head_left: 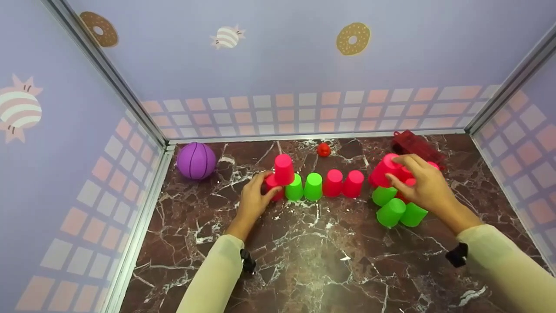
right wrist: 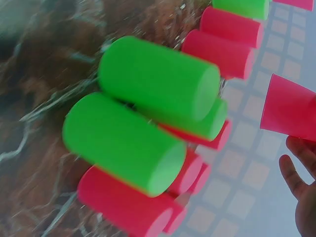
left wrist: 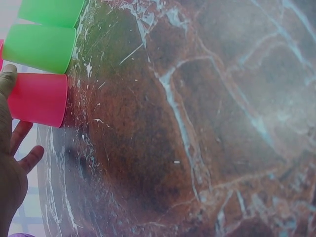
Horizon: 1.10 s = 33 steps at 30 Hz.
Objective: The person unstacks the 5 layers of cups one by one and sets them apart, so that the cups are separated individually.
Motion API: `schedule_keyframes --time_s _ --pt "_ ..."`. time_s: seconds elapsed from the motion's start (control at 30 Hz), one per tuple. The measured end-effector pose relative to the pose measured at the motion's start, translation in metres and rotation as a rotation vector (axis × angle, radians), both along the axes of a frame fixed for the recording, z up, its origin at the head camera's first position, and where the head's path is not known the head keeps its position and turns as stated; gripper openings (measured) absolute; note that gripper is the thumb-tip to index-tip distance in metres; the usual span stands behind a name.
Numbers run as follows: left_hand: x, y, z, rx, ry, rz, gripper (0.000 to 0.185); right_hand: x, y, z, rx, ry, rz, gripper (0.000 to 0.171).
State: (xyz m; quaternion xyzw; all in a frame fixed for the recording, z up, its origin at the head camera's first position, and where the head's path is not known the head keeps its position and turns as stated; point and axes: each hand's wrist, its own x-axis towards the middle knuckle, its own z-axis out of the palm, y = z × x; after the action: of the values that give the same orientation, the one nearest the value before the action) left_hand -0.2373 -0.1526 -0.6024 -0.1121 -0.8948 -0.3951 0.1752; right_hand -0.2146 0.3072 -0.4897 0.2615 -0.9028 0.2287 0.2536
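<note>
In the head view my left hand (head_left: 253,198) holds the pink cup (head_left: 273,191) at the left end of a row of upside-down cups. Thumb and fingers lie on opposite sides of this pink cup (left wrist: 39,99) in the left wrist view. Another pink cup (head_left: 284,168) stands on top, across that cup and the neighbouring green cup (head_left: 294,188). My right hand (head_left: 428,184) grips a pink cup (head_left: 385,170), lifted above a cluster of cups at the right. In the right wrist view this raised pink cup (right wrist: 286,108) is clear of the cluster.
The row continues with a second green cup (head_left: 313,187) and pink cups (head_left: 333,183). Green cups (head_left: 392,213) front the right cluster, with pink ones behind. A purple ball (head_left: 196,161), a small red toy (head_left: 323,150) and a dark red object (head_left: 418,147) lie near the back wall.
</note>
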Motion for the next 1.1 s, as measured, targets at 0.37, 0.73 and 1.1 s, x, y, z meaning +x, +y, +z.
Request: schedule_keyframes --time_s 0.37,0.73,1.1 --pt "0.002 0.001 0.002 -0.002 -0.024 0.006 0.059 0.024 0.052 -0.003 -0.022 -0.023 -0.089 0.042" --pt "0.002 0.001 0.004 -0.016 -0.037 0.015 0.058 0.046 0.100 -0.018 0.003 -0.009 -0.153 0.045" --pt "0.002 0.002 0.003 -0.013 -0.015 0.013 0.057 0.060 0.126 -0.040 0.003 0.009 -0.159 0.043"
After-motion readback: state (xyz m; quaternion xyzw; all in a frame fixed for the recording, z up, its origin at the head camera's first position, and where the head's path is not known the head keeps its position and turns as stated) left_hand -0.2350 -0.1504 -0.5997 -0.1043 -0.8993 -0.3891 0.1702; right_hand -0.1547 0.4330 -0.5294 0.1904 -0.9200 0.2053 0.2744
